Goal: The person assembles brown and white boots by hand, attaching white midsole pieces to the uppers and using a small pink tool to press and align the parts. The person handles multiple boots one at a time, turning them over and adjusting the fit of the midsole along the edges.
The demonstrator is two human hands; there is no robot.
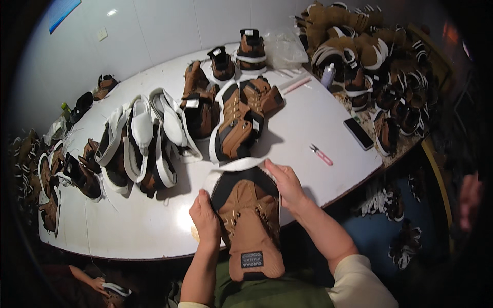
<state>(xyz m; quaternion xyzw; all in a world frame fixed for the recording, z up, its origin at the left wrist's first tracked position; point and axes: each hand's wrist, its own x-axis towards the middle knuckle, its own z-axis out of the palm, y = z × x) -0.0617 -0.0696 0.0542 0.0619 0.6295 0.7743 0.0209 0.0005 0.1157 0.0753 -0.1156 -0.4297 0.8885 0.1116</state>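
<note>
Over the table's near edge I hold a brown and black shoe upper (247, 210), its tongue with a dark label pointing toward me. My left hand (207, 215) is closed on its left side, thumb up along the edge. At the toe end, my right hand (287, 186) pinches the white edging (241, 164), which stands partly away from the black toe. Just beyond lies a brown shoe (236, 128) with a white sole rim. Pink thread snips (321, 154) rest on the table to the right of my right hand.
Several white-lined uppers (141, 128) stand left of centre on the white table (313, 123). A phone (358, 133) lies near the right edge. Brown uppers (354, 41) are heaped at the far right, near a spray can (327, 75). Another person's hand (97, 285) works at lower left.
</note>
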